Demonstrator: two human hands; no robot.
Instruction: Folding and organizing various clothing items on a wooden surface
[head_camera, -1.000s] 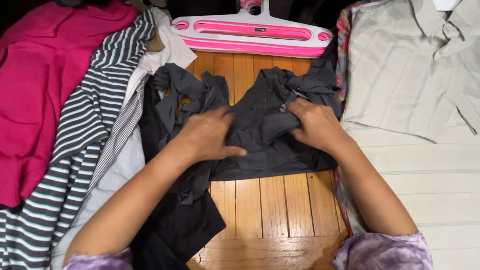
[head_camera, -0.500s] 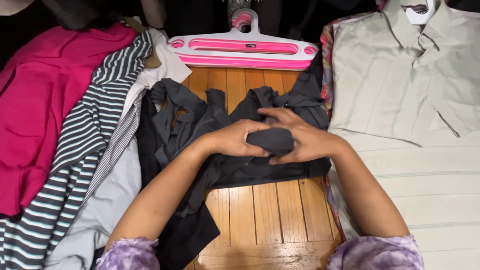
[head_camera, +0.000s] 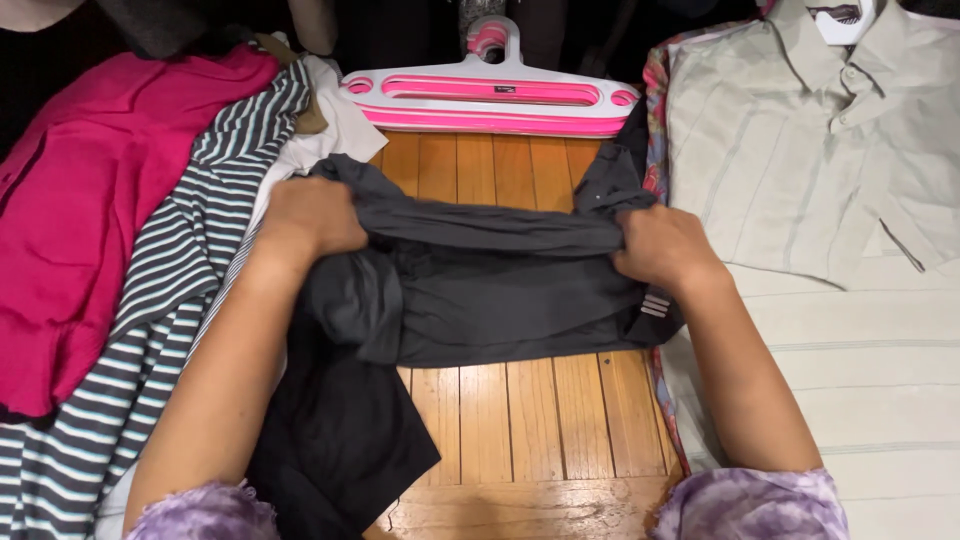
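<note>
A dark grey garment (head_camera: 490, 290) lies stretched across the wooden table (head_camera: 520, 410) in the middle. My left hand (head_camera: 310, 218) grips its upper left edge. My right hand (head_camera: 665, 247) grips its upper right edge, near small white stripes on the cloth. The fabric is pulled taut between both hands. Purple patterned sleeves cover my forearms at the bottom.
A pink and white hanger (head_camera: 490, 92) lies at the table's far edge. Left are a magenta garment (head_camera: 90, 190), a striped garment (head_camera: 170, 270) and a black cloth (head_camera: 340, 440). Right is a pale green collared shirt (head_camera: 800, 150) on striped fabric (head_camera: 870, 380).
My hands moved apart from the bunched middle of the dark garment to its two sides, spreading and pulling it flat.
</note>
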